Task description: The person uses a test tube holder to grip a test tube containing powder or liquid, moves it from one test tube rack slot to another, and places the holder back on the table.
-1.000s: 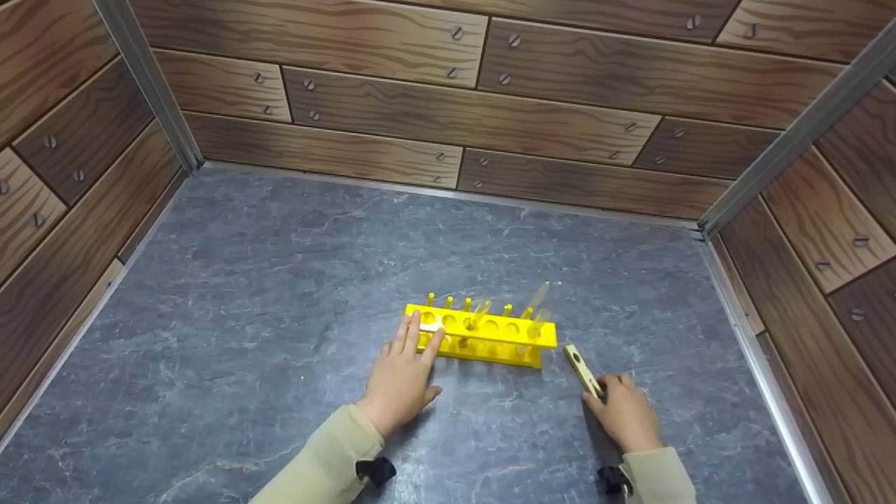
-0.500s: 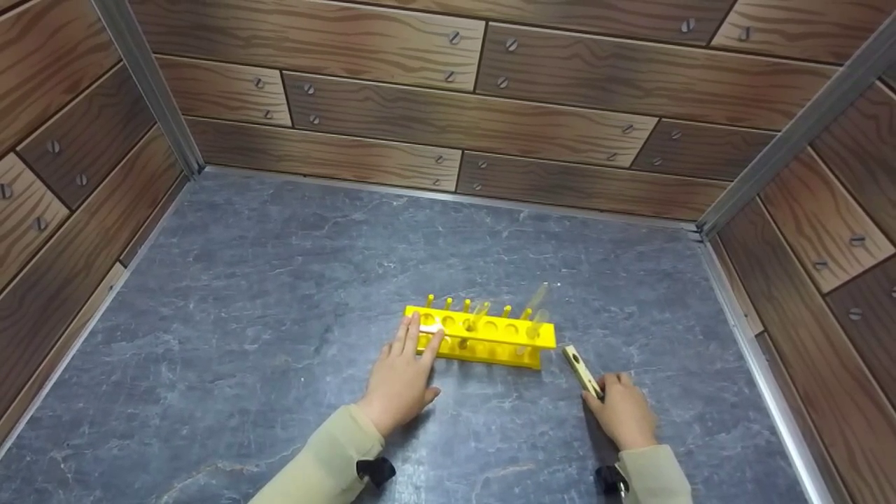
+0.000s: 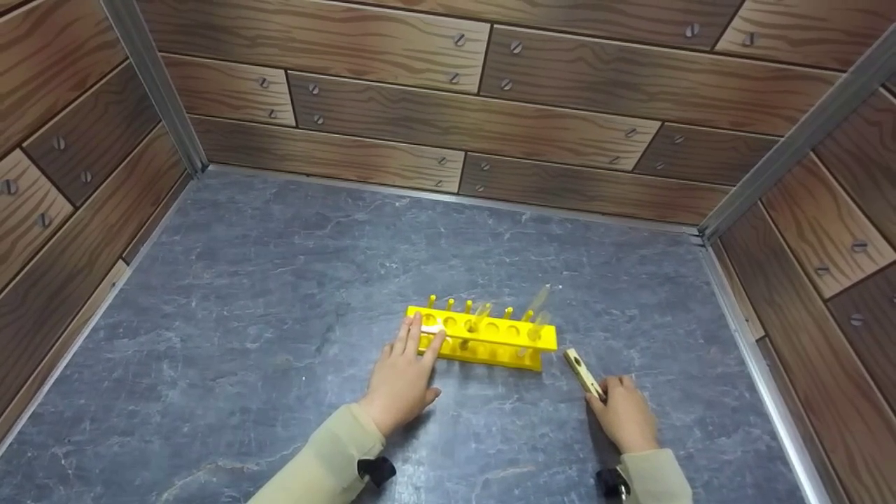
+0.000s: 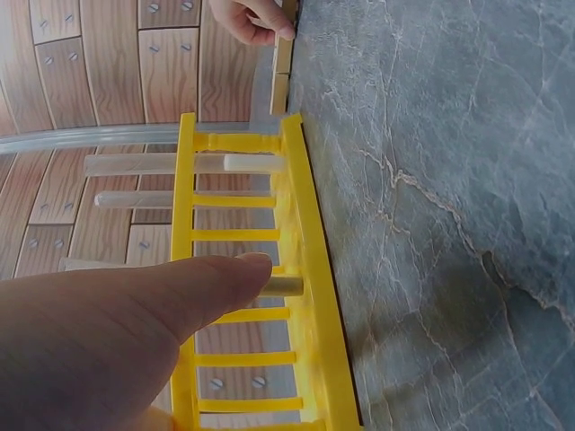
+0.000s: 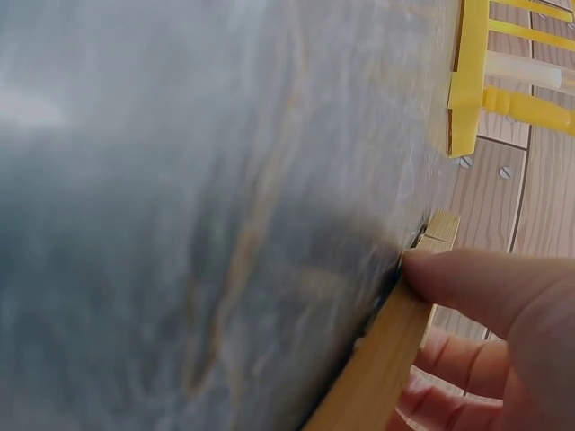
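A yellow test tube rack (image 3: 483, 329) stands on the grey marbled surface, with round holes in its top board and a row of pegs behind. Clear test tubes are in it: one tube (image 3: 480, 316) near the middle, another (image 3: 537, 326) at the right end, and a third (image 3: 540, 299) behind that end. My left hand (image 3: 400, 383) rests its outstretched fingers on the rack's left end. To the right of the rack, my right hand (image 3: 625, 413) pinches a wooden test tube clamp (image 3: 582, 372) between thumb and fingers, low at the surface. The clamp's far end points towards the rack without touching it.
Wood-patterned walls (image 3: 392, 98) enclose the surface at the back and both sides. Metal strips (image 3: 777, 392) run along their lower edges. Grey marbled surface (image 3: 301, 266) stretches behind and left of the rack.
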Tool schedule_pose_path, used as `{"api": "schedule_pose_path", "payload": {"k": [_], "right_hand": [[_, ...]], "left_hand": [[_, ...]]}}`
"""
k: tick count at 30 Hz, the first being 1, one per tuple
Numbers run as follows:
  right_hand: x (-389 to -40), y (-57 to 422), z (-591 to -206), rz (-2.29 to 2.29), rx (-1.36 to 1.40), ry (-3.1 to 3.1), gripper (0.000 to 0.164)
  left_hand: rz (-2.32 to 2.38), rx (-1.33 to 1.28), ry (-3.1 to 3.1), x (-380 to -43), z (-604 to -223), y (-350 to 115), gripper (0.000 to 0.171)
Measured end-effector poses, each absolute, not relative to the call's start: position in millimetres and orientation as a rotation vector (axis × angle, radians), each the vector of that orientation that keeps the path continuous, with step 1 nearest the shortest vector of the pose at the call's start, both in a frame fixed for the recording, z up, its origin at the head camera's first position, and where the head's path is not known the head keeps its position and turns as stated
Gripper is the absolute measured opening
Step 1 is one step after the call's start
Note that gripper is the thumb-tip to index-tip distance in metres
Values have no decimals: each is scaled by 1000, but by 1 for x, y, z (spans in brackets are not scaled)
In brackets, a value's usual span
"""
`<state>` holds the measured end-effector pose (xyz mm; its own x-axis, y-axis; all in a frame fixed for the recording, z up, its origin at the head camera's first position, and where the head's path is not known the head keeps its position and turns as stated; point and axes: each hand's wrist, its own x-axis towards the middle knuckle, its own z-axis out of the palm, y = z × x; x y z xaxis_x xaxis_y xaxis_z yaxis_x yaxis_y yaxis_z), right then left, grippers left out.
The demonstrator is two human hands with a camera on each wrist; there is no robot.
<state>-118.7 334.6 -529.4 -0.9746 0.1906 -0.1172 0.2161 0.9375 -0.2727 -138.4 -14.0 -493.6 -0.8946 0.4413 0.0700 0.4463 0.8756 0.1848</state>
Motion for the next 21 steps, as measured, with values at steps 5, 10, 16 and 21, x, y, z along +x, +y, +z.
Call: {"api": "schedule_pose_path", "payload": {"k": [5,10,16,21], "right_hand": [[-117,337,-528,-454,316,2998,24],[-116,340,-527,-484,334,2991,26],[-115,342,-526,-532,344,2989,26],[-112,344,-525,-601,380,2986,25]], "left_hand": [[-281,-719,-3006,-137,-494,-14,86],[-264,-725,-3001,-137,-495,-14,86],[-245,-725,-3000,-136,-495,-15,87],[-226,-725,-2999,-136,-495,-14,87]]}}
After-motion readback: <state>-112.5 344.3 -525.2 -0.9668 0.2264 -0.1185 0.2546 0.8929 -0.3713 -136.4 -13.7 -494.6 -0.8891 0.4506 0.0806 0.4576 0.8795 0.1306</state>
